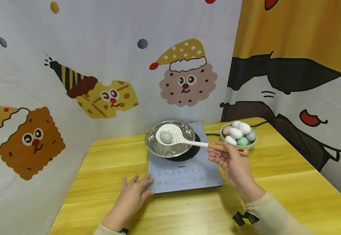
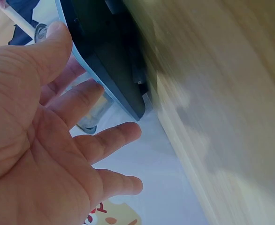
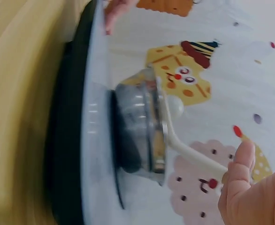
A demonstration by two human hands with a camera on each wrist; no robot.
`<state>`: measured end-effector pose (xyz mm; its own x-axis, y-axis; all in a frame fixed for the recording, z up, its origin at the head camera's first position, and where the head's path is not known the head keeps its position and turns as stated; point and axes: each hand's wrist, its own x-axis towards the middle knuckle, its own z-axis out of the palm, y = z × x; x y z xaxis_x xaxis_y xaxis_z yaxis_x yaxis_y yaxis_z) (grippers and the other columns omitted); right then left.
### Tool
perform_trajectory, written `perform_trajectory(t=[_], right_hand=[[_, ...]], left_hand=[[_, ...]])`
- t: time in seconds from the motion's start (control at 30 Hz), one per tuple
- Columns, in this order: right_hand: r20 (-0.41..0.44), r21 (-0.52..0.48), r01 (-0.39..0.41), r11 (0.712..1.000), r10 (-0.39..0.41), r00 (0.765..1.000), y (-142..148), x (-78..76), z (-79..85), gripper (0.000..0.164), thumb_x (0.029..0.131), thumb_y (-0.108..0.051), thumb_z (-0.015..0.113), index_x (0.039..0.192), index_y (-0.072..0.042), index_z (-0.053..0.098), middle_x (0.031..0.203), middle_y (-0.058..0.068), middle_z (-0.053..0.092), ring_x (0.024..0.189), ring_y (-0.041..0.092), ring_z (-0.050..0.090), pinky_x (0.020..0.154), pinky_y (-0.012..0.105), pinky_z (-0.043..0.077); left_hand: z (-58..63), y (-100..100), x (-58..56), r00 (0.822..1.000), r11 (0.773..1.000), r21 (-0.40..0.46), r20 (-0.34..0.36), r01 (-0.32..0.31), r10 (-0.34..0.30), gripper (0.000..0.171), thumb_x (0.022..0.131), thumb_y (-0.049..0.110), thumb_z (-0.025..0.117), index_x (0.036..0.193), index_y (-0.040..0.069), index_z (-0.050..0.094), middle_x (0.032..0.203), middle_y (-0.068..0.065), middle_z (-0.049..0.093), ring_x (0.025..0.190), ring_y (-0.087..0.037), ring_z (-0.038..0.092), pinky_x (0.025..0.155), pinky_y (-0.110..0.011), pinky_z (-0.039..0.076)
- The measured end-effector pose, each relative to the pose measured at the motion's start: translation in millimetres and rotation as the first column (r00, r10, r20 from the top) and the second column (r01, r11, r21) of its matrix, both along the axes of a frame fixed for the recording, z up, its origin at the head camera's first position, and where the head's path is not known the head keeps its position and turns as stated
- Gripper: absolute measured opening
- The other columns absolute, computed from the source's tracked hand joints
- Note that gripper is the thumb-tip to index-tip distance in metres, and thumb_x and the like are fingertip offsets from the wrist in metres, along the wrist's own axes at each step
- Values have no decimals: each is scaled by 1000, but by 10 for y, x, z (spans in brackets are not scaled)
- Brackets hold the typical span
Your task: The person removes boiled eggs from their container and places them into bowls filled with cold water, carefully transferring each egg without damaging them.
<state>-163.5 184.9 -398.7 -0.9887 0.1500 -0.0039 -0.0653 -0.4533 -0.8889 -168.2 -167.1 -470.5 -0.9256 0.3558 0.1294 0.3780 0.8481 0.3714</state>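
Observation:
My right hand (image 1: 232, 163) grips the wooden handle of a white slotted spoon (image 1: 192, 142). A pale grey-green egg (image 1: 166, 137) lies in the spoon's perforated bowl. In the head view the spoon overlaps a steel bowl (image 1: 170, 153); in the right wrist view the egg (image 3: 175, 107) shows at rim height. The steel bowl sits on the black ring of a grey-blue induction cooktop (image 1: 185, 174). At the cooktop's front left corner my left hand (image 1: 133, 192) has its fingers spread, the thumb and index finger right at the edge.
A green bowl (image 1: 252, 143) heaped with several white, pink and green eggs stands to the right of the cooktop. Behind it a black cord (image 1: 259, 124) runs over the yellow wooden table (image 1: 108, 163). Printed cartoon curtains (image 1: 114, 39) hang close along the back and right.

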Motion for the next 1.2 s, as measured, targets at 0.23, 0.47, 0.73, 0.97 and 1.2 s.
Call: perform_trajectory(t=[0.23, 0.47, 0.73, 0.97, 1.2], right_hand=[[-101, -134, 148, 980, -162, 982, 159, 227, 103, 46, 102, -36, 53, 124, 4, 57, 108, 20, 74, 94, 26, 75, 84, 36, 61], [-6, -280, 369, 886, -386, 922, 267, 327, -16, 48, 98, -34, 62, 126, 5, 57, 110, 24, 73, 95, 32, 74, 87, 40, 60], [140, -430, 472, 770, -460, 877, 419, 300, -303, 42, 97, -31, 64, 120, 4, 57, 112, 25, 71, 103, 35, 71, 94, 42, 57], [250, -583, 433, 687, -356, 901, 571, 298, -393, 44, 102, -34, 52, 126, -16, 20, 122, 18, 51, 115, 32, 63, 105, 34, 51], [308, -740, 377, 557, -218, 926, 698, 297, -434, 46, 104, -36, 48, 127, -22, 11, 125, 17, 42, 123, 28, 58, 107, 30, 50]], left_hand=[[-4, 4, -6, 1000, 1000, -7, 0, -3, 3, 45, 86, 38, 73, 128, 25, 66, 145, 2, 55, 132, -48, 50, 109, -80, 14], [-1, -14, 0, 1000, 1000, -12, 2, -7, 7, 46, 86, 39, 72, 129, 25, 66, 146, 3, 54, 132, -48, 50, 110, -80, 14], [-12, -5, 7, 1000, 1000, -7, 3, 1, -1, 46, 86, 38, 72, 129, 25, 66, 146, 3, 54, 131, -48, 52, 108, -81, 15], [-4, -2, 15, 1000, 1000, -9, 16, 0, 1, 46, 86, 37, 72, 130, 25, 65, 146, 3, 53, 131, -48, 51, 109, -80, 15], [-1, -4, 13, 1000, 1000, -11, 19, -1, 1, 46, 88, 37, 71, 131, 25, 64, 147, 3, 52, 131, -47, 51, 109, -80, 15]])
